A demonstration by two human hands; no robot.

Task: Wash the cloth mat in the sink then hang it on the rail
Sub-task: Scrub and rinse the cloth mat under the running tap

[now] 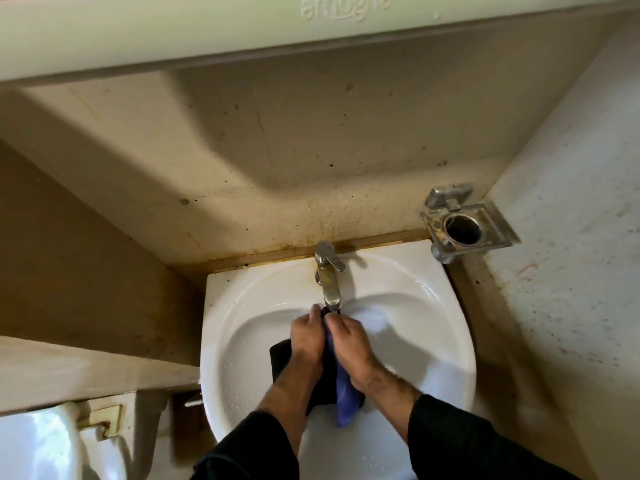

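Note:
A dark cloth mat [280,358] with a blue-purple side hangs bunched between both my hands over the white sink [221,327]. My left hand [306,341] grips the cloth's top from the left. My right hand [349,344] grips it from the right, fingers curled round the fabric. The top of the cloth sits right under the spout of the metal tap [327,271]. The blue end droops down into the basin between my forearms. No rail is in view.
A metal tumbler holder [467,230] juts from the wall at the sink's back right. A beige wall rises behind, with a pale ledge overhead. A white toilet cistern [41,441] stands at the lower left beside the sink.

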